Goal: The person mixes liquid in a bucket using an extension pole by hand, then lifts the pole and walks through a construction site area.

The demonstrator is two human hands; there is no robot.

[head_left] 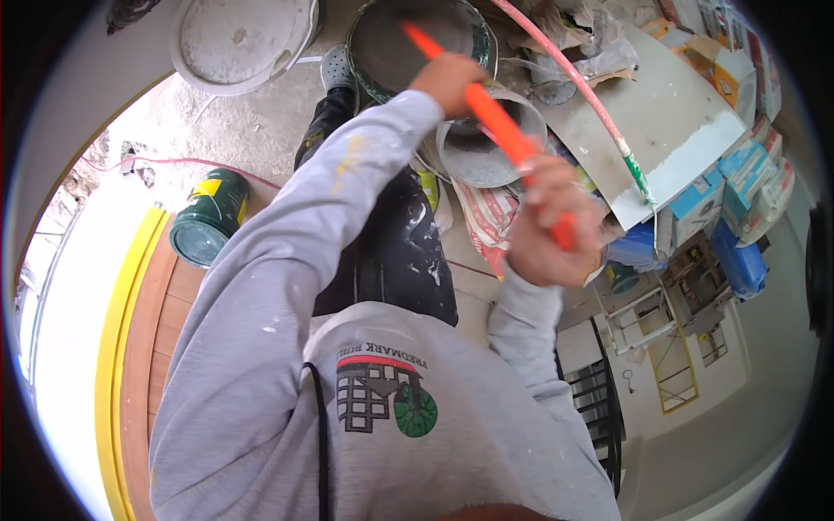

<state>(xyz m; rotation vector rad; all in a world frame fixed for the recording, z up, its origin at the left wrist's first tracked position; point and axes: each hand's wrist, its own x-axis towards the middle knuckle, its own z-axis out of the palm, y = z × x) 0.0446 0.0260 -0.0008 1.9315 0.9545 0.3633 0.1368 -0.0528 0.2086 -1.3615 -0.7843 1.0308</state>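
Far left, one yellow strip (122, 347) edging brown planks (169, 300). Next, one green bucket (208, 217), yellow label, print too small for me to read. Concrete floor (252, 126) beyond, crossed by a thin red cord (200, 162): widest open room I see, bounded above by a pale round tub (226, 52). Centre, grey sweatshirt (486, 434), lettering above a grid-and-green emblem (373, 395). Left hand (447, 84), closed around the orange bar (499, 126), whose far end lies over a dark-rimmed bucket (480, 35); contact with its contents, I cannot tell. Below the bar, one grey bucket (482, 165), close in the way. Right hand (552, 221), blurred, wrapped about the bar's near end. Rightward, a pink-and-green pole (569, 69) slanting across a pale board (678, 104); blue-and-white boxes (695, 204) crowd its right edge.
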